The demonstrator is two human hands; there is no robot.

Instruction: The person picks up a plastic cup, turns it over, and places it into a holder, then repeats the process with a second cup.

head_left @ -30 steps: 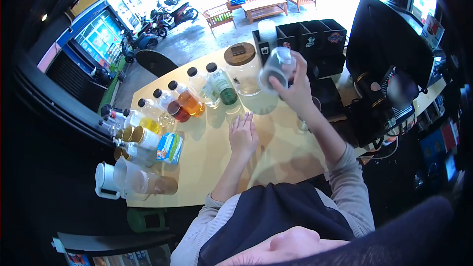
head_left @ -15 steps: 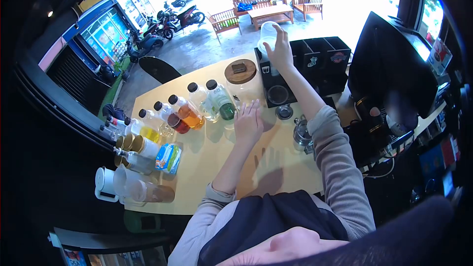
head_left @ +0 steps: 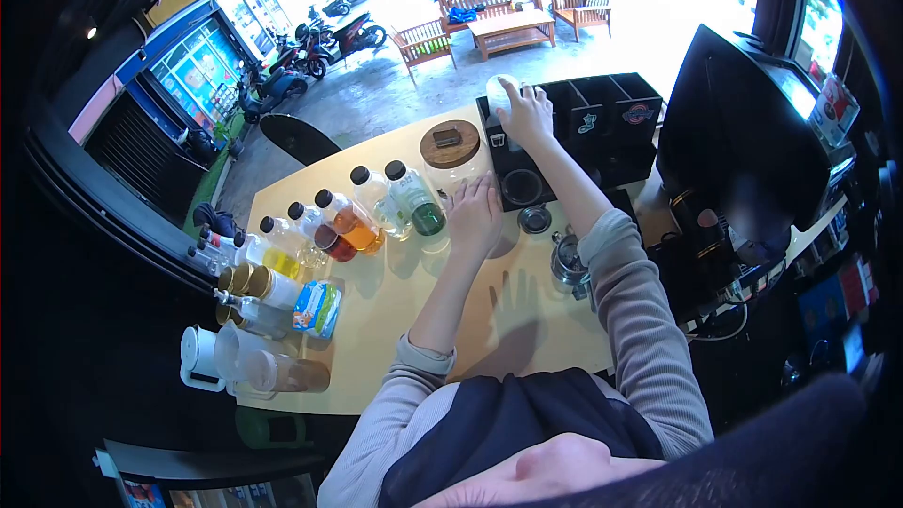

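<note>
My right hand (head_left: 529, 118) reaches out to the far side of the table, its fingers curled over a clear plastic cup (head_left: 499, 92). The cup is at the left end of a black compartment organizer (head_left: 611, 118); the hand hides part of it. Nearer to me, my left hand (head_left: 473, 216) is open, fingers spread, overlapping the front of a clear jar with a round wooden lid (head_left: 450, 143). Just left of that hand stands a capped bottle of green liquid (head_left: 423, 212).
Capped bottles of orange (head_left: 356, 230) and yellow liquid (head_left: 280, 259) line the left side. Nearby are a tissue pack (head_left: 317, 308) and pitchers (head_left: 282, 373). A glass teapot (head_left: 568, 261) sits right of centre, before a black monitor (head_left: 743, 150).
My right hand has come down and slightly left with the cup, which is now lower at the organizer. My left hand has shifted slightly up beside the jar.
</note>
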